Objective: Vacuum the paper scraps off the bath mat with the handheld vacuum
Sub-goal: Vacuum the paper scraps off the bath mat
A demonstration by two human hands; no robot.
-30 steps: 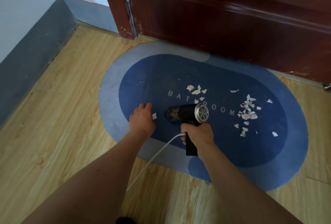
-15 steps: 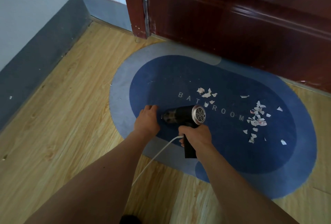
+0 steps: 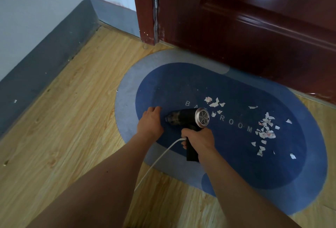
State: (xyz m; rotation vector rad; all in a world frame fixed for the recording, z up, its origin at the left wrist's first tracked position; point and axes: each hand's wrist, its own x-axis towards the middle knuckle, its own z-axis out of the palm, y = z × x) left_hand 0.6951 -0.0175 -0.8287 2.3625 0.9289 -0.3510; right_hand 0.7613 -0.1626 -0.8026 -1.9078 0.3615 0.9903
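A: Status, starting left of the lettering?

B: left grip [image 3: 151,121] sits just left of the "B" of the lettering [image 3: 240,125]. Palm down, fingers flat on the bath mat [image 3: 181,82], holding nothing. My read: it pins the mat so suction can't lift it.

A: Vacuum?

B: handheld vacuum [image 3: 189,119] lies across the lettering's first letters and hides "TH". The nozzle points left, close beside the left grip. Can't tell if it touches the pile. The vented rear cap faces right.

A: Other hand?

B: right grip [image 3: 198,139] is just below the lettering, fingers wrapped tight round the black handle. The white cord [image 3: 160,156] leaves beside it and runs down-left, away from the lettering and off the mat onto the wood floor [image 3: 72,118]. Probably trailed back there to stay out of the sweep.

A: Paper?

B: paper scraps [image 3: 266,131] all lie right of the nozzle. There's a small bunch just above the lettering's middle. The main bunch is at the "M" end, with strays below and right of it.

A: So the intake faces away from the work.

B: Yes. I judge most of the job is left, and the vacuum needs turning or walking right. The dark door [image 3: 254,27] stands beyond the lettering, so there's little room on that side.
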